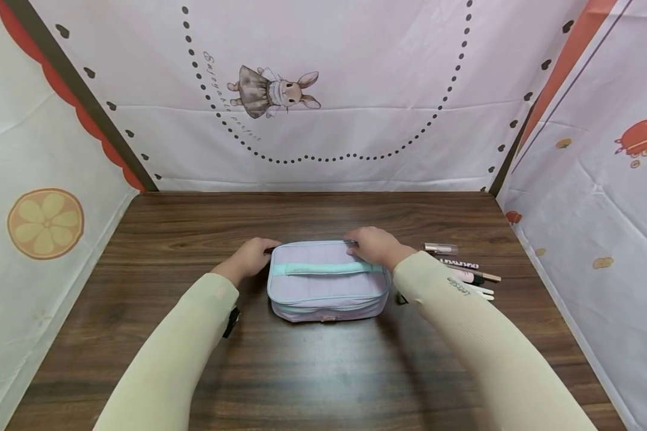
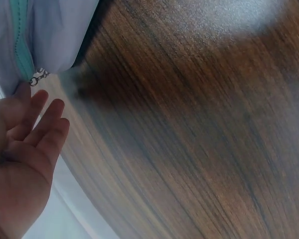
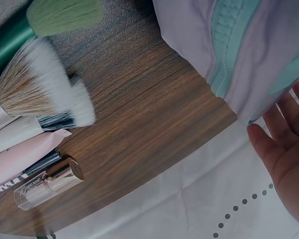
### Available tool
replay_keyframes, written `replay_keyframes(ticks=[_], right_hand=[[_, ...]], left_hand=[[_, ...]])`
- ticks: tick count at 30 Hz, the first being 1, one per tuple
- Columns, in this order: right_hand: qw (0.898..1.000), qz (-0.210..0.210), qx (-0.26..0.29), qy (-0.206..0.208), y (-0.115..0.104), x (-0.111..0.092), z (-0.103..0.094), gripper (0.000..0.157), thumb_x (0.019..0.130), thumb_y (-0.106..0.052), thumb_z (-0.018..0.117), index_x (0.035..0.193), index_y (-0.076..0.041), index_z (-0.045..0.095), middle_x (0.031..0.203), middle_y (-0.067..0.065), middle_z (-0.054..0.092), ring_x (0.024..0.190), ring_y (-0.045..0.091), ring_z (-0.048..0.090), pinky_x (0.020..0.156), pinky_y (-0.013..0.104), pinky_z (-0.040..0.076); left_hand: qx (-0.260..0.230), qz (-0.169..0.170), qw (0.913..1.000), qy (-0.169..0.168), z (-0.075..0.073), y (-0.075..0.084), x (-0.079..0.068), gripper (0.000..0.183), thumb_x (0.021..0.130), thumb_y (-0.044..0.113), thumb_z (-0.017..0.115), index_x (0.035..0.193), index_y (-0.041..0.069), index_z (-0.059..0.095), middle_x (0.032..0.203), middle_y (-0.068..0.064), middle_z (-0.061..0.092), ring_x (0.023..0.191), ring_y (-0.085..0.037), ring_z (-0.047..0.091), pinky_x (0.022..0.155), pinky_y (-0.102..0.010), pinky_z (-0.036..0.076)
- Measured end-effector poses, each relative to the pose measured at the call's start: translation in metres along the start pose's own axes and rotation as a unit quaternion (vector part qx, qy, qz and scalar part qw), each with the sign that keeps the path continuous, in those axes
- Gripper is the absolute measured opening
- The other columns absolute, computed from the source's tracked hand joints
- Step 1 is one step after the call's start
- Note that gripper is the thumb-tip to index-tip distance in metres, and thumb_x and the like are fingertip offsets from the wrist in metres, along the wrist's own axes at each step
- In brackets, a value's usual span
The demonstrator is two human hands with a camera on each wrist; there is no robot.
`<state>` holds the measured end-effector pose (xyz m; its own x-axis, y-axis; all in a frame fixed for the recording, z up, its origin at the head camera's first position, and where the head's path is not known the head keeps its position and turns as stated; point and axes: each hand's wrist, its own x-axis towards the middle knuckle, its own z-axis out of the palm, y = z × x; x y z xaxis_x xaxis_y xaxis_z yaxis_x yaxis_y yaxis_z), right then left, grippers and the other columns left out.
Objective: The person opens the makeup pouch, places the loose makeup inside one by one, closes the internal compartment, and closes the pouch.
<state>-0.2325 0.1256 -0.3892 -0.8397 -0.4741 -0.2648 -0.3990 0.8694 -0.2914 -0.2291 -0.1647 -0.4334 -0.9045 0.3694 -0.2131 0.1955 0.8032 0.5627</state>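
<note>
A lilac cosmetic bag [image 1: 329, 284] with mint trim and a mint carry handle [image 1: 329, 269] lies on the wooden table, its lid closed over the top. At its far left corner is my left hand [image 1: 250, 256]. In the left wrist view, that thumb and forefinger pinch at the end of the mint zipper [image 2: 21, 45], where a small chain [image 2: 38, 77] shows; the pull itself is mostly hidden by the fingers. My right hand [image 1: 374, 245] holds the bag's far right corner, thumb on the edge and fingers along the back in the right wrist view.
Right of the bag lie makeup items: a clear-capped lipstick tube [image 1: 440, 248], a pink tube [image 1: 463, 275] and several brushes [image 3: 32, 79], partly under the right sleeve. Printed cloth walls [image 1: 356, 149] border the table [image 1: 194, 221] at the back and sides.
</note>
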Motion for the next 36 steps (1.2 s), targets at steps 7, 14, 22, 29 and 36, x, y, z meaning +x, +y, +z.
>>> replay_keyframes(ticks=[7,14,22,29,36], right_hand=[[1.0,-0.004,0.006,-0.006,0.001,0.003,0.001,0.04,0.097,-0.02,0.058,0.134,-0.005,0.056,0.134,0.012,0.058,0.126,0.029,0.051,0.104,0.043,0.04],[1.0,0.0,0.012,-0.002,0.001,0.005,0.005,0.039,0.097,-0.019,0.059,0.133,-0.005,0.058,0.133,0.011,0.058,0.127,0.029,0.051,0.105,0.043,0.039],[1.0,-0.008,0.008,0.002,0.001,0.004,0.004,0.038,0.096,-0.018,0.059,0.132,-0.005,0.058,0.134,0.011,0.058,0.127,0.029,0.051,0.105,0.043,0.039],[1.0,-0.015,0.012,0.001,0.001,0.004,0.006,0.035,0.096,-0.013,0.06,0.13,-0.004,0.06,0.131,0.012,0.06,0.125,0.028,0.053,0.103,0.042,0.041],[1.0,-0.026,0.012,0.003,0.001,0.004,0.009,0.034,0.095,-0.012,0.06,0.129,-0.004,0.061,0.13,0.012,0.06,0.123,0.029,0.053,0.102,0.042,0.042]], left_hand=[[-0.026,-0.016,0.9995,0.002,0.003,0.002,0.005,0.034,0.097,-0.004,0.044,0.129,-0.004,0.058,0.132,-0.023,0.056,0.127,-0.038,0.047,0.105,-0.049,0.038],[-0.041,-0.008,0.9991,0.01,0.005,0.002,0.008,0.033,0.095,-0.006,0.045,0.125,-0.005,0.061,0.128,-0.024,0.058,0.125,-0.038,0.05,0.104,-0.049,0.039],[-0.085,0.0,0.9964,-0.006,0.006,0.002,0.01,0.037,0.093,-0.007,0.045,0.127,-0.003,0.06,0.129,-0.023,0.058,0.127,-0.037,0.048,0.105,-0.049,0.037],[-0.093,-0.005,0.9954,-0.023,0.005,0.002,0.011,0.037,0.094,-0.007,0.044,0.127,-0.002,0.06,0.128,-0.021,0.059,0.126,-0.037,0.048,0.104,-0.048,0.039],[-0.086,0.0,0.9962,-0.007,0.007,-0.003,0.009,0.028,0.094,-0.005,0.05,0.117,-0.005,0.066,0.12,-0.022,0.064,0.12,-0.037,0.054,0.1,-0.048,0.043]])
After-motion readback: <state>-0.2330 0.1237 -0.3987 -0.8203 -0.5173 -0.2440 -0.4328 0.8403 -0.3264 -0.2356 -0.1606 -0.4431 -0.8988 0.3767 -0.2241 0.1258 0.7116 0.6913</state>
